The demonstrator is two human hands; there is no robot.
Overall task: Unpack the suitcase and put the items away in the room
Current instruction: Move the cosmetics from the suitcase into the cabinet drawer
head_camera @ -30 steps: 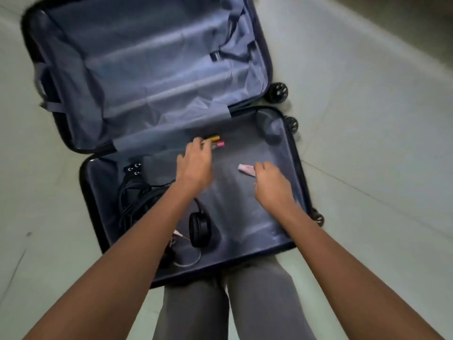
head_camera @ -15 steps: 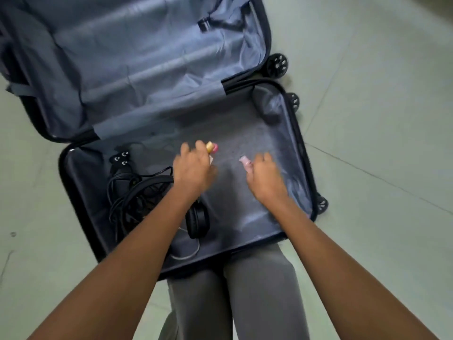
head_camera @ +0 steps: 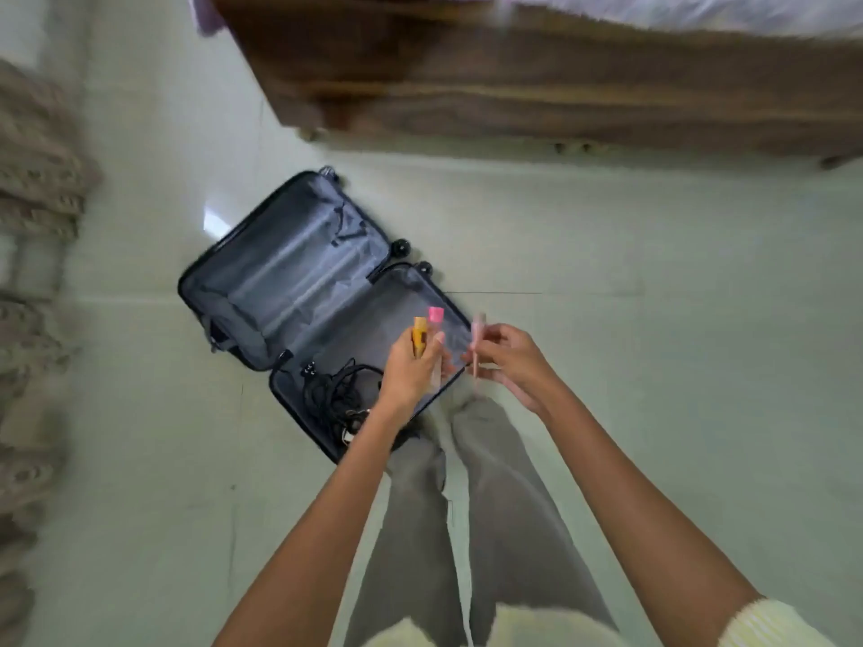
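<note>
Above suitcase (head_camera: 280, 273), left hand (head_camera: 411, 372) gripping slim tubes (head_camera: 420, 337)

Suitcase (head_camera: 280, 273) on floor (head_camera: 607, 319), bed (head_camera: 560, 86) behind, cables (head_camera: 327, 396) in near half.

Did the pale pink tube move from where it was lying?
Yes. The pale pink tube lay inside the suitcase; now the right hand holds it lifted up, over the suitcase's right edge.

A bedroom: wooden bed frame (head_camera: 560, 91), tiled floor (head_camera: 654, 273), open suitcase (head_camera: 289, 273).
</note>
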